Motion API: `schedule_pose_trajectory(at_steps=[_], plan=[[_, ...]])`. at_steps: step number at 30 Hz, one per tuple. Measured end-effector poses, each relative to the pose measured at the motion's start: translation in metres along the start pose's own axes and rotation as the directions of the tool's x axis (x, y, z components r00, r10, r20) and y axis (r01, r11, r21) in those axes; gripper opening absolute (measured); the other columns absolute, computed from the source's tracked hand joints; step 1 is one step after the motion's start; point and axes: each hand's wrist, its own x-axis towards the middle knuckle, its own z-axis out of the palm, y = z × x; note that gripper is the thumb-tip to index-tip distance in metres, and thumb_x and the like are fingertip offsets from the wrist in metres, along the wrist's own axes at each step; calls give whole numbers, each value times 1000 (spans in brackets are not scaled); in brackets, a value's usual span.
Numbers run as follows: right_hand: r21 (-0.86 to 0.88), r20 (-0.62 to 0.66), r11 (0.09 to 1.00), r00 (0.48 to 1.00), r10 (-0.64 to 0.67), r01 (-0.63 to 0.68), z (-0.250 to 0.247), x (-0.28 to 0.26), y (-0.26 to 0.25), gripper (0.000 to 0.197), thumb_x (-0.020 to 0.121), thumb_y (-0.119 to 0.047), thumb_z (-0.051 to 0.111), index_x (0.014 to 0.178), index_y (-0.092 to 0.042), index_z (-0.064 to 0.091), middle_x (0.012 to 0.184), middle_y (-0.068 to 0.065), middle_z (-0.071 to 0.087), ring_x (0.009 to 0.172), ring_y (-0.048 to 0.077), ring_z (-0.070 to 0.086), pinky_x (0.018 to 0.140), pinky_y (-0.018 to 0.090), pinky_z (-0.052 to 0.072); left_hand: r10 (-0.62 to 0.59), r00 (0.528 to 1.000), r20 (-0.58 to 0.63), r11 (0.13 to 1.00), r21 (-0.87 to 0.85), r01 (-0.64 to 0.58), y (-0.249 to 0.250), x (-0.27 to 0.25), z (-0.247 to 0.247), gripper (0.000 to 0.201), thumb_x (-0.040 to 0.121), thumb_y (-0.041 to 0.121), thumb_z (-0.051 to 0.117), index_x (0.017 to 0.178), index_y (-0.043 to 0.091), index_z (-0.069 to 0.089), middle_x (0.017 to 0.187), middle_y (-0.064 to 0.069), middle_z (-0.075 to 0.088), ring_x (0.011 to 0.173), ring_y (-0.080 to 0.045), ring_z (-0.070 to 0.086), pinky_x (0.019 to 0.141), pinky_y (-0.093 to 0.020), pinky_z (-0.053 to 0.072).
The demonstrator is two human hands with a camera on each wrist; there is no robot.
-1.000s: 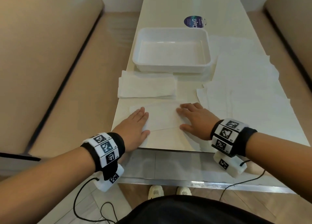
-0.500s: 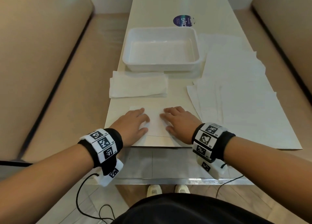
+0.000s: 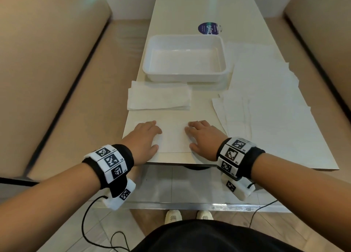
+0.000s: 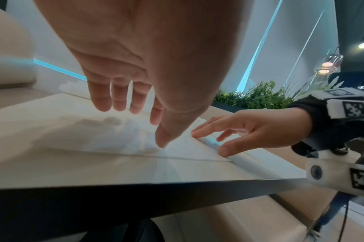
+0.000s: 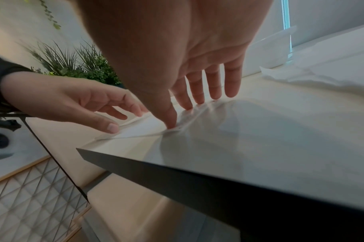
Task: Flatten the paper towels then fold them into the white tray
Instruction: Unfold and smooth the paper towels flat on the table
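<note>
A small folded paper towel lies flat near the table's front edge. My left hand presses on its left part and my right hand on its right part, both palm down with fingers straight. In the left wrist view my left hand hovers low over the towel, and the right hand touches it with fingertips and thumb. The right wrist view shows the towel wrinkling under my right thumb. The white tray stands behind, with nothing in it.
A stack of folded towels lies between the tray and my hands. Several unfolded towels are spread over the right half of the table. A round blue sticker sits behind the tray. Beige benches flank the table.
My hands drew close together over the towel half a second ago and have now slid a little apart along it. The towel's visible span looks shorter than one second ago.
</note>
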Motion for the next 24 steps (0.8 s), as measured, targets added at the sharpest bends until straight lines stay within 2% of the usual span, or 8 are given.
schedule_pose_trajectory(at_steps=[4, 8, 12, 17, 21, 24], plan=[[27, 0, 999, 1000, 18, -18, 1, 0, -1, 57, 95, -31, 45, 148, -17, 27, 157, 4, 21, 140, 25, 21, 109, 39, 30, 77, 995, 56, 997, 25, -78, 23, 9, 8, 50, 98, 38, 45, 146, 31, 35, 158, 1, 19, 143, -20, 16, 115, -36, 24], [87, -18, 994, 998, 62, -61, -2, -12, 10, 58, 93, -32, 50, 147, -23, 31, 157, 2, 22, 142, 23, 19, 112, 40, 28, 42, 999, 25, 995, 95, -44, 31, 18, 11, 39, 99, 37, 42, 137, 29, 43, 150, 0, 30, 135, -23, 30, 106, -41, 36], [171, -73, 967, 976, 205, -190, -7, -40, 37, 54, 91, -33, 55, 142, -24, 40, 152, 0, 32, 138, 22, 26, 111, 39, 31, 19, 999, 43, 992, 126, -25, 27, 21, 7, 37, 96, 39, 45, 132, 28, 44, 145, 1, 35, 128, -24, 37, 102, -41, 39], [216, -111, 906, 913, 393, -364, -6, -83, 83, 53, 90, -37, 58, 139, -25, 44, 147, -2, 39, 134, 21, 31, 107, 36, 32, 14, 999, 38, 971, 240, -22, 43, 28, -2, 45, 94, 46, 47, 134, 27, 42, 145, 2, 35, 125, -23, 41, 101, -38, 38], [222, -87, 864, 873, 480, -452, -3, -116, 119, 62, 85, -41, 63, 141, -27, 39, 148, -2, 37, 133, 21, 34, 107, 37, 33, 128, 991, 28, 965, 228, -131, 81, 36, -7, 48, 93, 48, 47, 136, 27, 41, 146, 4, 36, 129, -20, 38, 105, -36, 34], [228, 6, 867, 891, 454, -443, 0, -135, 137, 71, 79, -43, 69, 142, -29, 37, 149, -4, 35, 130, 20, 38, 106, 35, 35, 261, 964, 49, 946, 186, -266, 118, 45, -4, 47, 93, 47, 48, 136, 28, 43, 149, 5, 34, 134, -18, 34, 108, -35, 31]])
